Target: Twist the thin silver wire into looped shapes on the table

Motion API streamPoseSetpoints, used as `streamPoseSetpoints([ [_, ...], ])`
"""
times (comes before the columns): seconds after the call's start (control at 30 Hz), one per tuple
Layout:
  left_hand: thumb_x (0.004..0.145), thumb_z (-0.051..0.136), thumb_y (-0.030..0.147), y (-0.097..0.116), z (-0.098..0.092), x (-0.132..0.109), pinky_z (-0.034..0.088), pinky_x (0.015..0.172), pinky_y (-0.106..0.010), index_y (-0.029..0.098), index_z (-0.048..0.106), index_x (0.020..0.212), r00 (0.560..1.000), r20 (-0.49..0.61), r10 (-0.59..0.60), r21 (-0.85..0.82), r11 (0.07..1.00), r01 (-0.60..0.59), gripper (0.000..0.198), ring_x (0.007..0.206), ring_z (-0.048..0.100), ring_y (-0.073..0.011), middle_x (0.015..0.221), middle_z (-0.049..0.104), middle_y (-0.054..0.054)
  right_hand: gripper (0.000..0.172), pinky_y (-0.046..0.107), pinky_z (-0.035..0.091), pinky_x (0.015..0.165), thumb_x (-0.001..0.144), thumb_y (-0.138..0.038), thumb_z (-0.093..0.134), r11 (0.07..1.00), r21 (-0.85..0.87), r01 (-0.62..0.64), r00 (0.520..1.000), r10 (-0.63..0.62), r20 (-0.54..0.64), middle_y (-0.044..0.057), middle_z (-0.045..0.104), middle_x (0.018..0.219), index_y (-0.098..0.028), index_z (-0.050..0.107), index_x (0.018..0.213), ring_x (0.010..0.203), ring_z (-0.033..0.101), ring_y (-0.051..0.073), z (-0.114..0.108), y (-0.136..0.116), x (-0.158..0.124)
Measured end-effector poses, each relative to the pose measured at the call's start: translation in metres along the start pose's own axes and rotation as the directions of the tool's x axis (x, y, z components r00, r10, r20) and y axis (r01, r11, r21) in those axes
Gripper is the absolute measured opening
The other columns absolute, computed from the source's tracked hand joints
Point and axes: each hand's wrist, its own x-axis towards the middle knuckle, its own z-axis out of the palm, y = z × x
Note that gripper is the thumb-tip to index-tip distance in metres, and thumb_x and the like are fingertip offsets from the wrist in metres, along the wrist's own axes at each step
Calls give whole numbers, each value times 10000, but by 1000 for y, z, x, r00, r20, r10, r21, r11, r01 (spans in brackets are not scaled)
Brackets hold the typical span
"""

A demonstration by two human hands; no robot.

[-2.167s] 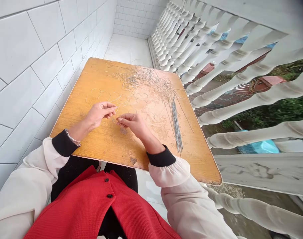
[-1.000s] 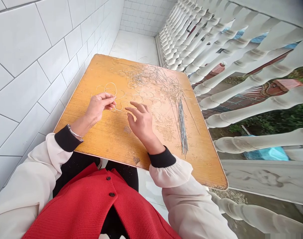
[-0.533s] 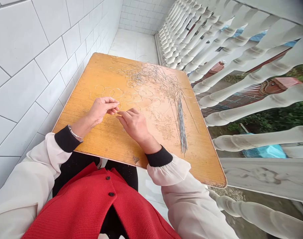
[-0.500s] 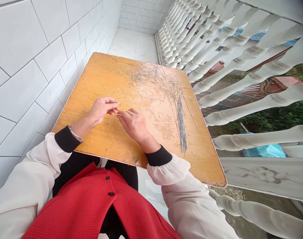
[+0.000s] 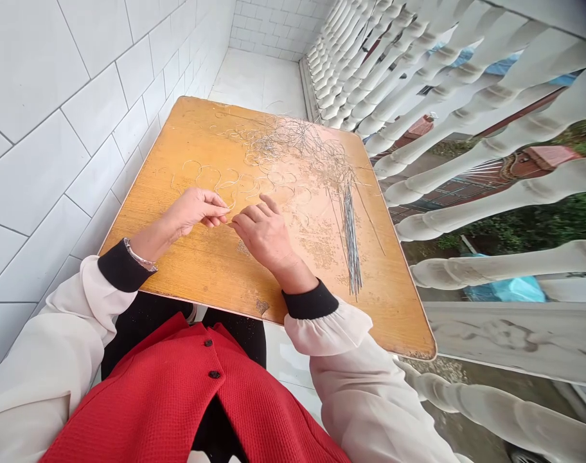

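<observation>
The left hand (image 5: 194, 211) is pinched shut, its thumb and fingertips closed on a thin wire ring (image 5: 228, 202) that is hard to make out at the grip. The right hand (image 5: 263, 236) sits at its 3 o'clock, fingers half curled, their tips just beside the left fingertips; whether it grips the wire I cannot tell.

Loose wire rings (image 5: 235, 184) lie in a scattered band at 12 o'clock from the hands, touching and overlapping. Beyond them, toward 1 o'clock, sits a tangled heap of wire (image 5: 297, 148). A bundle of straight wire lengths (image 5: 351, 244) lies at 3 o'clock from the right hand, near the desk's far edge.

All of this rests on a worn, orange wooden desk (image 5: 177, 270). A white tiled wall (image 5: 56, 148) runs along its 9 o'clock side, and a white baluster railing (image 5: 466, 96) along its 3 o'clock side.
</observation>
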Motion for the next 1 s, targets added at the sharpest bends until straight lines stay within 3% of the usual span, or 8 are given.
streamPoseSetpoints([
  [0.1,754,790,124,-1,-2,2,441,524,-199,116,687,671,1000,15,-13,-9,1000,13,133,493,546,-59,618,695,-38,313,513,328,1134,1038,-299,446,999,52,-7,1000,7,0,25,600,793,-269,686,840,817,525,191,-4,4,0],
  [0.33,754,803,124,-2,-3,4,449,539,-225,120,676,647,996,42,-73,48,996,71,166,498,553,-72,620,686,-45,318,502,356,1127,1037,-269,431,999,29,-41,998,42,-54,26,603,801,-265,671,829,822,526,193,-2,5,-1],
  [0.6,754,813,164,-2,-3,3,431,527,-197,116,683,674,999,35,-27,-23,999,28,160,500,534,-55,627,687,-38,305,492,352,1121,1027,-252,442,998,45,-38,998,40,-45,30,652,841,-265,686,844,839,542,196,-5,8,-1],
  [0.73,747,813,176,0,-3,0,423,527,-185,122,677,667,1000,3,13,-58,998,-12,167,515,533,-51,618,673,-26,323,426,439,968,1028,-262,427,994,106,-28,1000,27,10,41,643,765,-243,712,876,772,538,197,-4,11,-3],
  [0.83,762,792,173,-1,-2,0,413,530,-183,126,678,667,998,-21,51,-78,996,-53,156,533,534,-54,622,670,-23,339,353,457,815,1034,-254,394,978,209,-20,999,11,43,54,661,771,-213,731,1031,762,565,195,1,9,-5],
  [1.0,811,714,108,0,1,1,408,539,-188,116,662,657,995,-87,56,-107,992,-65,163,511,513,-44,613,659,-16,370,313,449,764,1018,-195,386,966,260,-5,998,-13,65,80,722,847,-150,688,1227,764,617,186,8,-2,-8],
])
